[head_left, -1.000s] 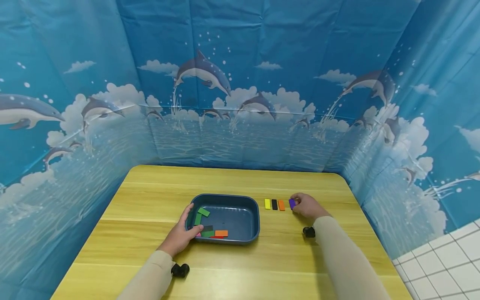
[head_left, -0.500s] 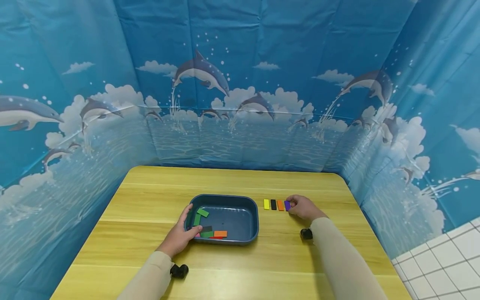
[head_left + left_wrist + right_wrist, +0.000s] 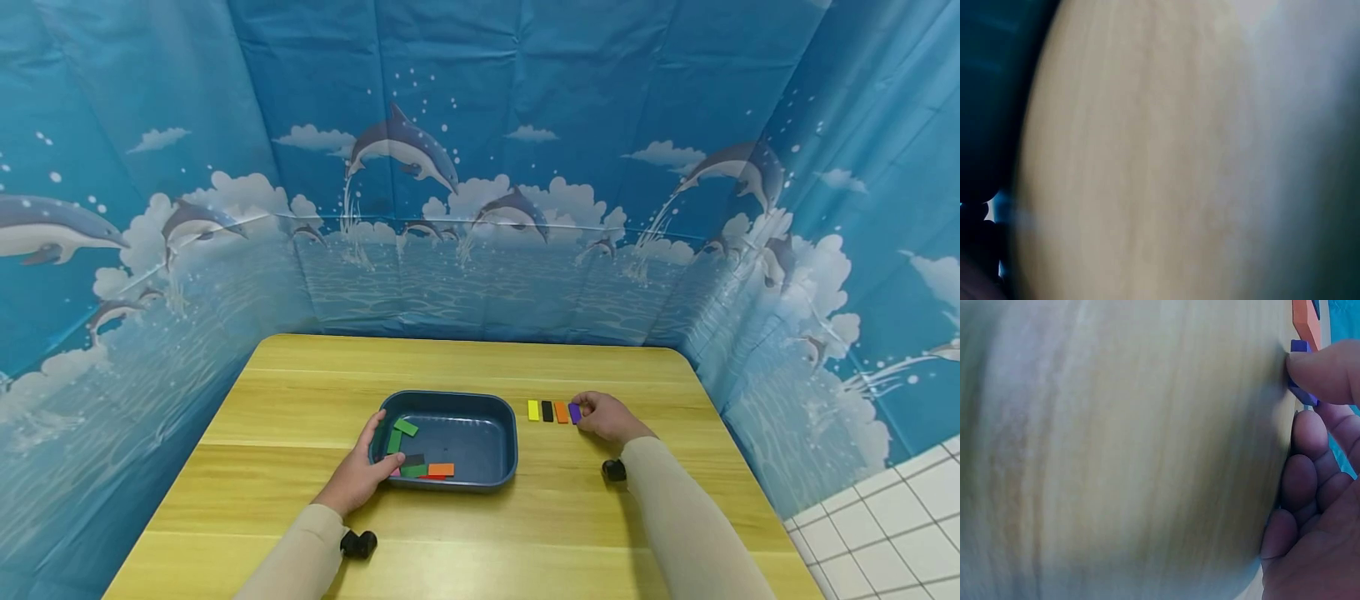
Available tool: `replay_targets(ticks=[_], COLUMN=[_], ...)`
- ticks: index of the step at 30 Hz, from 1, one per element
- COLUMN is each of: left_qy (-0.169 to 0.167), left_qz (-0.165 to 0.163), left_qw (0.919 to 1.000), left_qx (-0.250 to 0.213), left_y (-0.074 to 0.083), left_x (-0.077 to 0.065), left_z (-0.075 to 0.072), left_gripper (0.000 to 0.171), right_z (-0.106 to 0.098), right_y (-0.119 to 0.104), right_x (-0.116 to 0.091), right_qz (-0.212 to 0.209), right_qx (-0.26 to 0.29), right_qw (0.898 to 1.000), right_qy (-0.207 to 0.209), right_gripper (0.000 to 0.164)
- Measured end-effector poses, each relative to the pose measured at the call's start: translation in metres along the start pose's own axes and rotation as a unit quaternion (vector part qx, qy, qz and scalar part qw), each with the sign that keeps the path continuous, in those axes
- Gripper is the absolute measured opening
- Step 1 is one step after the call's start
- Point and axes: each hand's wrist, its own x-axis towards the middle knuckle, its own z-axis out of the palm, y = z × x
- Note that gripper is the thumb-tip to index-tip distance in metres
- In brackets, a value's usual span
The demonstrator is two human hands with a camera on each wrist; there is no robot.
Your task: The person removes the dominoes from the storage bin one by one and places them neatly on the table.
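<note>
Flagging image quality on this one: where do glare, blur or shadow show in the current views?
Head: fairly sharp, pale glare on the near tabletop, faint shine inside the tray; left wrist: tabletop badly blurred, left side very dark; right wrist: tabletop blurred, shadowed beside the right hand, purple block clearer.

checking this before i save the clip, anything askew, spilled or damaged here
No visible spill or damage. Only the loose blocks in the tray stand out: they lie at mixed angles toward its left side, some overlapping, unlike the neat row to its right.
</note>
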Motion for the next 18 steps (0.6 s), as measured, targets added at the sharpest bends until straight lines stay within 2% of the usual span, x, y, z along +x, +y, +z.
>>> replay_targets(ticks=[18], left_qy=[0.000], left_qz=[0.000], left_qw=[1.0000], left_qx=[0.004], left_y=[-0.0005], left_x=[0.0009], left_z=[0.0004], left_gripper=[0.079], right_z=[0.0005], right_y=[0.0000], right_x=[0.0011], right_qz=[-0.003], right_qx=[0.005], right_qw=[1.000], right_qy=[0.005], right_gripper=[0.046])
